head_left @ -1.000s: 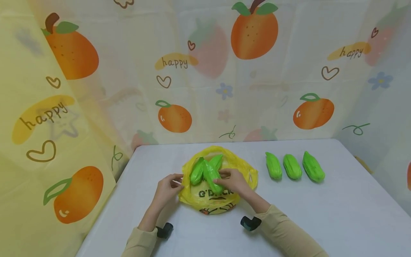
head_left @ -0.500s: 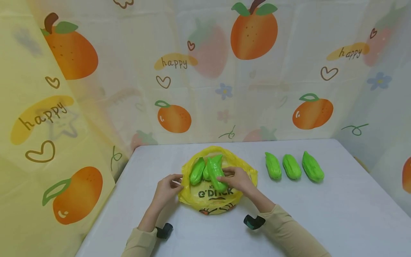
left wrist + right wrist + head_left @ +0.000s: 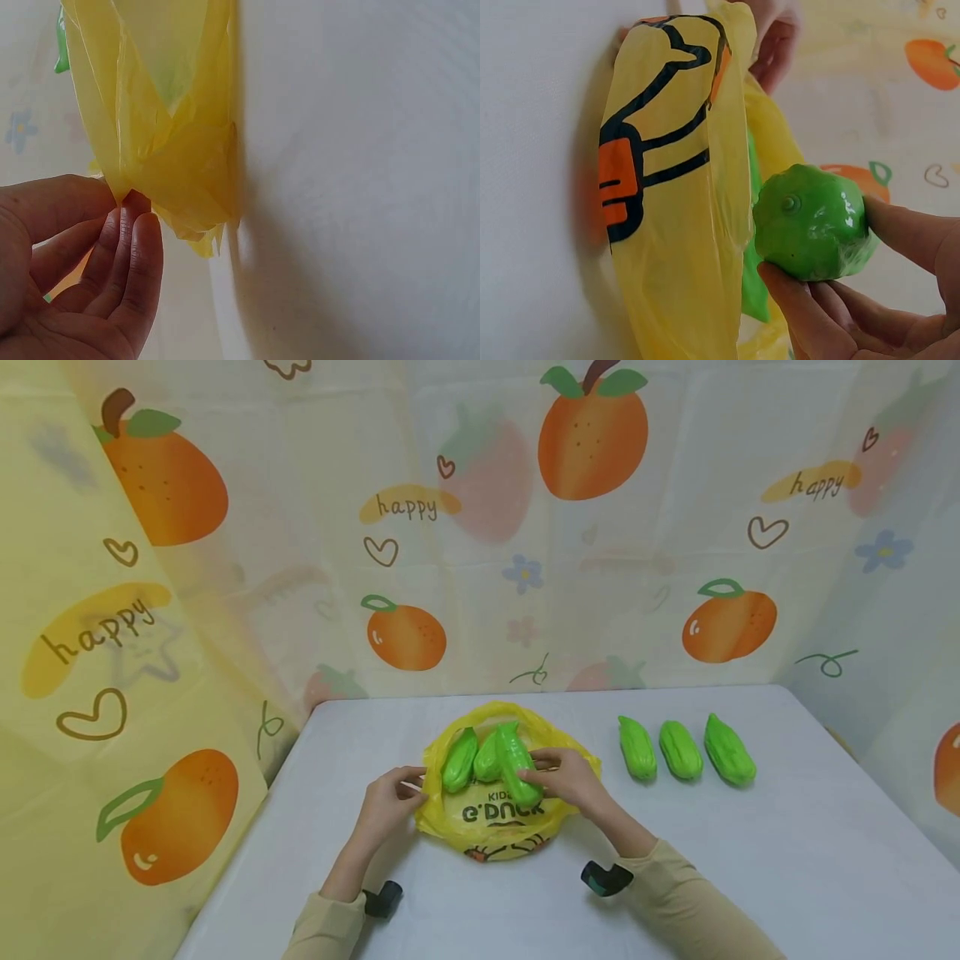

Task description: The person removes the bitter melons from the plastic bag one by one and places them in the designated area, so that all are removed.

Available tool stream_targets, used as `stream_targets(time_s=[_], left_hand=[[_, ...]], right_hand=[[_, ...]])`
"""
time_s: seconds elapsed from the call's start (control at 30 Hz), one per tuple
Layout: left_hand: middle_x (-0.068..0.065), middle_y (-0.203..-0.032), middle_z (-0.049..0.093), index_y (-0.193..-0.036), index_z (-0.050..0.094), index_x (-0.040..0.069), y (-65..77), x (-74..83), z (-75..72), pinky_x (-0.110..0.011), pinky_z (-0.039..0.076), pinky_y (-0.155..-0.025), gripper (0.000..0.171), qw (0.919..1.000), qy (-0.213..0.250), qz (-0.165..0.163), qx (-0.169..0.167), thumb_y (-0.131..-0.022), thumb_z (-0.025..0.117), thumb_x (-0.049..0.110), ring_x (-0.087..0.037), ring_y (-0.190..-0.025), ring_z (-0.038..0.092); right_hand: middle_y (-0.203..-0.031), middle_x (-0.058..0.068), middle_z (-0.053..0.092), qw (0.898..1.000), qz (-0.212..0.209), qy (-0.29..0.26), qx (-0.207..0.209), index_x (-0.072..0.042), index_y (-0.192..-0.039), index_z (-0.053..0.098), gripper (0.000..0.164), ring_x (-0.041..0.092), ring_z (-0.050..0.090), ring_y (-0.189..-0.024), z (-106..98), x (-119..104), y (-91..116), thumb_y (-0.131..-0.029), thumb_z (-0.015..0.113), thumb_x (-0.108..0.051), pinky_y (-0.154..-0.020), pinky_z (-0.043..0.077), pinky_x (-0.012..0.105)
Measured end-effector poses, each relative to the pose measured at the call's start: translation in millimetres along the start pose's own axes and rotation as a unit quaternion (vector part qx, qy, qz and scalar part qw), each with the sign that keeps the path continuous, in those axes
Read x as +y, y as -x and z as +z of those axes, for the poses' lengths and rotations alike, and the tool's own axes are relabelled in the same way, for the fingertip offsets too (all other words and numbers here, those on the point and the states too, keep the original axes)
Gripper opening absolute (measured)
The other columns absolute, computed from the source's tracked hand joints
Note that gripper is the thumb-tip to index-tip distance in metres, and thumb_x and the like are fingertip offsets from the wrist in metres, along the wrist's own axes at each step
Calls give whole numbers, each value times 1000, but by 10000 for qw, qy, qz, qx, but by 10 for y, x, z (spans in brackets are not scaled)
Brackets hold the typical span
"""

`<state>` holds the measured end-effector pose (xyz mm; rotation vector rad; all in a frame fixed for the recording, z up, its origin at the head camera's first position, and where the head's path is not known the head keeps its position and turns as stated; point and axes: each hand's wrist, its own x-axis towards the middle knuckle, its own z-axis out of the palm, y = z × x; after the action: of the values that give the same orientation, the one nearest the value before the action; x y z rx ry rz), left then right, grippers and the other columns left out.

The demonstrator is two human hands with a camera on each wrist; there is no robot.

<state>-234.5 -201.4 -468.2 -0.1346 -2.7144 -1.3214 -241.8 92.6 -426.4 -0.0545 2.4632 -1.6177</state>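
- We find the right hand point(image 3: 566, 777) grasping one green vegetable point(image 3: 515, 768), thumb and fingers on opposite sides of it near its blunt end.
- In the right wrist view we see that end sitting between the fingertips point(image 3: 784, 289), facing the camera; the narrow end points away from the person.
- We place the held vegetable over the opening of the yellow bag point(image 3: 442, 833), as the head view shows it; we cannot tell its exact height above the contents.
- We find the left hand point(image 3: 390, 797) pinching the bag's left edge between thumb and fingers, the other fingers loosely bent.
- In the bag we count two more, a left vegetable point(image 3: 460, 760) and a middle vegetable point(image 3: 487, 757), the latter partly covered from the head view by the held one.
- On the white table point(image 3: 465, 910), right of the bag, we record three further vegetables point(image 3: 681, 750) in a row, well apart from both hands.
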Motion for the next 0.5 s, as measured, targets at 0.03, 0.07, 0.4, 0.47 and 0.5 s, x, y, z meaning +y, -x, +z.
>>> stream_targets(time_s=[0.03, 0.07, 0.4, 0.47, 0.5], left_hand=[[-6, -97, 67, -117, 66, 9, 2, 2, -1, -31, 56, -72, 39, 10000, 0, 13, 1, -78, 72, 2, -16, -80, 66], [-6, -97, 67, -117, 66, 9, 2, 2, -1, -31, 56, -72, 39, 10000, -7, 20, 3, -78, 72, 2, -16, -80, 66], [-7, -97, 67, -117, 66, 7, 5, 7, -9, -31, 56, -72, 40, 10000, -9, 42, -8, -78, 72, 2, -17, -79, 66], [-7, -97, 67, -117, 66, 8, 0, 4, -8, -31, 56, -72, 40, 10000, -17, 21, -22, -78, 72, 2, -17, -80, 66], [-7, -98, 67, -117, 66, 8, -4, 0, -6, -31, 56, -72, 40, 10000, -30, 26, -24, -78, 72, 2, -17, -80, 66]], right_hand=[[-119, 19, 63, 10000, -2, -1, 5, 1, -128, 56, 57, 24, 67, -93, -14, 3, 5, -82, 74, -27, -73, 58, 36], [-119, 19, 63, 10000, -1, -3, 15, 2, -128, 56, 57, 24, 67, -92, -29, 5, 11, -82, 74, -27, -73, 58, 36], [-121, 21, 61, 9998, 14, 179, 86, 2, -128, 55, 59, 24, 67, -94, -155, 54, 57, -82, 74, -29, -71, 58, 32], [-121, 21, 61, 9998, 2, 197, 73, 3, -129, 54, 59, 24, 67, -93, -181, 66, 61, -82, 74, -29, -71, 58, 33], [-121, 21, 61, 9998, 8, 191, 75, 3, -129, 54, 60, 24, 67, -93, -195, 70, 66, -82, 74, -29, -71, 58, 33]])
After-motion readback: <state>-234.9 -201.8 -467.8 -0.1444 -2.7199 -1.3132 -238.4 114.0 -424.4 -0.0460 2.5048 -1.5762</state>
